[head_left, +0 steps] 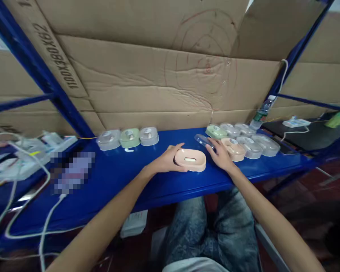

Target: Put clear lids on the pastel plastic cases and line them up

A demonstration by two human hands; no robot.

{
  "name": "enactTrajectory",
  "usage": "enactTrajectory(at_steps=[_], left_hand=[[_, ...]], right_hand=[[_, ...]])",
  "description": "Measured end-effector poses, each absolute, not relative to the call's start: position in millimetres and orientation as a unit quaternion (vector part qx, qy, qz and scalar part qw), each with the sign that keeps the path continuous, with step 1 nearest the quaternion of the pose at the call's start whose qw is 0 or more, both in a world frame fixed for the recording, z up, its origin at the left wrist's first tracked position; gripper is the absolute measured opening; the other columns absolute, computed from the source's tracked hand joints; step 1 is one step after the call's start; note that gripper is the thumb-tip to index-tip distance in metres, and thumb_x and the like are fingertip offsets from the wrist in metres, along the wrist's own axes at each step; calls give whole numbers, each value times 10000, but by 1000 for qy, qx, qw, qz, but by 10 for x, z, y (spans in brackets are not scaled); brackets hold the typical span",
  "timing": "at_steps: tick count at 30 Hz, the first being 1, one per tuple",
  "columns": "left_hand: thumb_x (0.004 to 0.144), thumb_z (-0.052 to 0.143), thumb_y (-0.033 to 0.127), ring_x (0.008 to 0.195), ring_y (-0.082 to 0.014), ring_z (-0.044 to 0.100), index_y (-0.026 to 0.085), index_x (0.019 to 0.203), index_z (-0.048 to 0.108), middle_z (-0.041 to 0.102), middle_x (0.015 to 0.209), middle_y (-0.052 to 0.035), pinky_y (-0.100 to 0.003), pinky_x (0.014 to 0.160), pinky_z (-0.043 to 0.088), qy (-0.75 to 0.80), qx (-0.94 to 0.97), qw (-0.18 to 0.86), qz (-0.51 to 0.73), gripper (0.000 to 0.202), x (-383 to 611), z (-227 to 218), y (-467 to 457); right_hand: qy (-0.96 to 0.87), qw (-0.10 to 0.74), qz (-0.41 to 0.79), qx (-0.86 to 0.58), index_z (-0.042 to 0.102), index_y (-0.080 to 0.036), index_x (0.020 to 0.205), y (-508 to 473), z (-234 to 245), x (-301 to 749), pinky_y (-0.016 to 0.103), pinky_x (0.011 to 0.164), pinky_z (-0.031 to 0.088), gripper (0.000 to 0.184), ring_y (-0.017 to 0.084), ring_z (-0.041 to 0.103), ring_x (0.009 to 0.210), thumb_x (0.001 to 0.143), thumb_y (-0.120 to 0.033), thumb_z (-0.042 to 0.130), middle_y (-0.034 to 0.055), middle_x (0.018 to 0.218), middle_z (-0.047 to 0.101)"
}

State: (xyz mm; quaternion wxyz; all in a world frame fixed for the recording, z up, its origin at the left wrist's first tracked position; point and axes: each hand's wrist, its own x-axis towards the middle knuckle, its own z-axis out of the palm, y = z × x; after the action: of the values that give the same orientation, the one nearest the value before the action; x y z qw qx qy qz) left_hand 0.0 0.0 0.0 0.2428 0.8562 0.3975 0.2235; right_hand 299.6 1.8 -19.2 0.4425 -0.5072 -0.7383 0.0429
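My left hand point(167, 159) is closed round the left end of a peach oval box point(197, 164), which has a pale slot-shaped piece in the middle of its top. The box is low over the blue shelf; whether it touches the surface I cannot tell. My right hand point(221, 155) has its fingers on a clear oval lid point(201, 140), which is tilted just behind the peach box. Right beside that hand sits another peach box point(234, 151) with a clear lid, among several grey and green lidded boxes point(249, 147).
Two grey boxes and a green box point(130, 139) stand at the back left, with a small white hook-shaped piece point(129, 150) before them. A phone point(73, 173) on a white cable, power strips point(31, 158) and a water bottle point(262, 113) lie around. Cardboard point(147, 75) walls the back.
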Motion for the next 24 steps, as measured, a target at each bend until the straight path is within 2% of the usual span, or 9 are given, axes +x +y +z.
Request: enactTrajectory(at_steps=[3, 6, 9, 12, 18, 24], left_hand=[[665, 909, 622, 1442, -418, 444, 234, 1673, 268, 485, 1567, -174, -589, 1214, 344, 396, 852, 240, 243, 1256, 28, -38, 30], [646, 919, 630, 1512, -449, 369, 251, 1683, 235, 399, 1654, -182, -622, 1233, 298, 395, 848, 243, 256, 1299, 49, -78, 56], [618, 939, 621, 1572, -472, 273, 256, 1695, 186, 301, 1714, -199, -642, 1245, 259, 403, 837, 260, 263, 1364, 54, -105, 68], [618, 951, 602, 1571, -474, 288, 268, 1703, 147, 355, 1687, -215, -658, 1236, 262, 395, 829, 284, 277, 1391, 48, -104, 64], [619, 944, 612, 1549, -450, 340, 264, 1660, 307, 379, 1685, -185, -619, 1242, 286, 393, 840, 263, 267, 1270, 53, -50, 46], [633, 933, 606, 1498, -419, 423, 274, 1636, 354, 445, 1645, -159, -586, 1238, 315, 382, 847, 258, 265, 1205, 47, -44, 58]], right_hand=[[-767, 465, 52, -439, 571, -225, 1514, -105, -97, 2920, 559, 1188, 434, 584, 325, 569, 1360, 1087, -582, 397, 157, 1433, 619], [-832, 414, 57, -366, 500, -291, 1574, -241, -46, 2819, 543, 1217, 412, 534, 304, 507, 1432, 1097, -518, 422, 125, 1526, 540], [-880, 336, 45, -334, 431, -296, 1622, -341, -34, 2745, 582, 1241, 367, 567, 325, 438, 1487, 1090, -487, 466, 138, 1596, 454], [-895, 309, 34, -320, 447, -298, 1613, -371, -27, 2726, 625, 1223, 371, 550, 341, 429, 1489, 1090, -466, 477, 147, 1589, 462], [-907, 305, 22, -290, 467, -300, 1599, -363, 0, 2728, 620, 1202, 397, 529, 330, 435, 1483, 1087, -429, 500, 139, 1537, 536], [-910, 292, 4, -295, 497, -289, 1582, -395, 7, 2732, 604, 1196, 409, 518, 330, 425, 1489, 1085, -433, 505, 157, 1587, 474]])
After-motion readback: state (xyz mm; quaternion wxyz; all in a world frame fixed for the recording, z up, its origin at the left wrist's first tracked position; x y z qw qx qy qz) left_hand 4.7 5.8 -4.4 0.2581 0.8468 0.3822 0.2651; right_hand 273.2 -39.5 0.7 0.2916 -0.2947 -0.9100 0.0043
